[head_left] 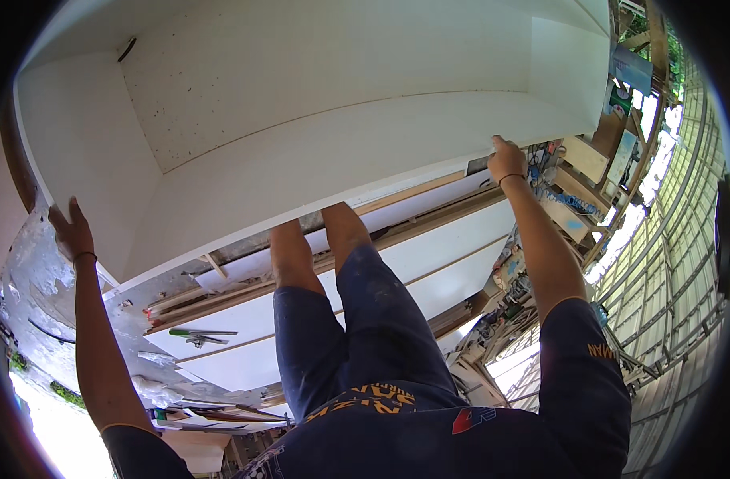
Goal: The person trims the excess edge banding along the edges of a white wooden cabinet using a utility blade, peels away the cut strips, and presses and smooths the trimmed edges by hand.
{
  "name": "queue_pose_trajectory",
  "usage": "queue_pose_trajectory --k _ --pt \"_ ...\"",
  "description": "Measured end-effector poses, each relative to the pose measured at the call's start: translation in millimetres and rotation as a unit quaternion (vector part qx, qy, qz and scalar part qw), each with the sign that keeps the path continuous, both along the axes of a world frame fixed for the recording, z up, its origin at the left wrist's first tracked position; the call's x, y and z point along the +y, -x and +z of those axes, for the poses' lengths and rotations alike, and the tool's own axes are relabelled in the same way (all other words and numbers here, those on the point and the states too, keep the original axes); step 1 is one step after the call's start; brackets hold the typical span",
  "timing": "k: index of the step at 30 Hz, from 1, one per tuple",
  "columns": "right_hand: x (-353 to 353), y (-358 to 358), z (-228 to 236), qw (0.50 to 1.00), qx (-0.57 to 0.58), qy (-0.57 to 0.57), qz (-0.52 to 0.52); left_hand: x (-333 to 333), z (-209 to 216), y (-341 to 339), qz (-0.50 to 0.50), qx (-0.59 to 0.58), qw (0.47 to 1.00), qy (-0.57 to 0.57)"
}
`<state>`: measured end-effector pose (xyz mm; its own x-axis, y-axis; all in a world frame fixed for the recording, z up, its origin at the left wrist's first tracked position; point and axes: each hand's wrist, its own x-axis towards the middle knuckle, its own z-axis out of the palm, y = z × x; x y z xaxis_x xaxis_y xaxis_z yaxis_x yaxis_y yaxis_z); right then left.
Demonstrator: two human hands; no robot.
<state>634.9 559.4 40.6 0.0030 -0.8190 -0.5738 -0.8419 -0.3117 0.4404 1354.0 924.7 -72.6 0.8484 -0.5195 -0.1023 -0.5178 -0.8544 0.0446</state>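
In front of me is a large white open cabinet box (301, 152), its inside facing up toward me. Small dark specks dot its back panel, and a short black piece sticks out near the far left corner. My left hand (73, 231) grips the rim of the left side panel, thumb apart from the fingers. At the front long edge, toward the right, my right hand (507, 162) is closed around the board, its fingertips partly hidden. Both arms are spread wide.
Long white boards (453, 251) and wood strips lie behind my legs. A green-handled metal tool (197, 336) rests on one board. Wooden shelving with clutter (588, 168) stands at the right, beside a corrugated wall (668, 263). Stained grey floor (41, 279) shows at left.
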Motion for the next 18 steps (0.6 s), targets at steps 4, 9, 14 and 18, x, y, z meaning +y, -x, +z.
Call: queue_pose_trajectory --k 4,9,14,18 --pt "58.0 -69.4 -9.8 0.992 -0.126 0.015 0.003 9.1 -3.3 -7.3 -0.048 0.002 0.996 0.073" --pt "175.7 -244.1 -5.6 0.951 -0.3 -0.07 -0.011 -4.1 2.4 8.7 -0.042 -0.005 0.996 0.078" --pt "222.6 -342.1 0.6 0.893 -0.337 -0.299 0.014 -3.0 -1.9 14.2 -0.045 -0.004 0.997 0.066" --pt "124.5 -244.5 -18.6 0.936 -0.343 -0.078 -0.012 -1.5 6.2 8.8 -0.056 -0.031 0.996 0.06"
